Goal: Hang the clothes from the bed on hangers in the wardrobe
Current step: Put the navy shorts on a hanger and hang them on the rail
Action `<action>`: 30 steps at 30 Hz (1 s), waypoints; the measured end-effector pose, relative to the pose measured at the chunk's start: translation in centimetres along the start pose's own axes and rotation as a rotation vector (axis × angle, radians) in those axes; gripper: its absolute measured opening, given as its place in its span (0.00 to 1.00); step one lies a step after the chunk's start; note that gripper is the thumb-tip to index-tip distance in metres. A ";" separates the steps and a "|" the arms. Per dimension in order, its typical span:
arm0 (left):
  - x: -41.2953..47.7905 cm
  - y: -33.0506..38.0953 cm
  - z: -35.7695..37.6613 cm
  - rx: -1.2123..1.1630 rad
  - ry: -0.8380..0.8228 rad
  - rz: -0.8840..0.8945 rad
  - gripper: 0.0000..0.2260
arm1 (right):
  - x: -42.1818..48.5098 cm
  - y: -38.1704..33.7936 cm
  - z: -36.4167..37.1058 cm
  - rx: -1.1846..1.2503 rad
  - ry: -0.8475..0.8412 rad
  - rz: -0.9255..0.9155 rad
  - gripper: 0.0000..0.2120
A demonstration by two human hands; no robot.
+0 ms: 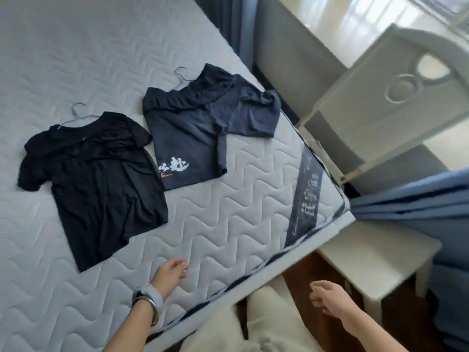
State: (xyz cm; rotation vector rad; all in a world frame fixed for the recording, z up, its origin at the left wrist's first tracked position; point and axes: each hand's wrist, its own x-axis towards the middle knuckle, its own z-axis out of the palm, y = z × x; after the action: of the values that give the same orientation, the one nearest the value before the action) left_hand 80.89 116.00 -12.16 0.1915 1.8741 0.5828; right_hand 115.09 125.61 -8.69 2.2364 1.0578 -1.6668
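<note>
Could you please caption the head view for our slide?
Two dark T-shirts on hangers lie on the mattress; both empty hands hover nearby.

Two dark shirts are laid flat on the bed [228, 199], each on a wire hanger. The black shirt [96, 179] lies left and nearer; the navy shirt [193, 128], printed white at its hem, lies right, farther.
</note>
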 end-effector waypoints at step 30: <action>48.1 28.8 -3.0 0.883 0.726 0.605 0.27 | 37.2 -73.0 21.9 -0.918 0.331 -1.261 0.20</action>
State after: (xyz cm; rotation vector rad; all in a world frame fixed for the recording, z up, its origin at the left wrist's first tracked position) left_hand 55.88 159.26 -37.71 1.2992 2.7012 0.1623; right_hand 57.86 184.58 -29.65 1.1729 2.8706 -0.5589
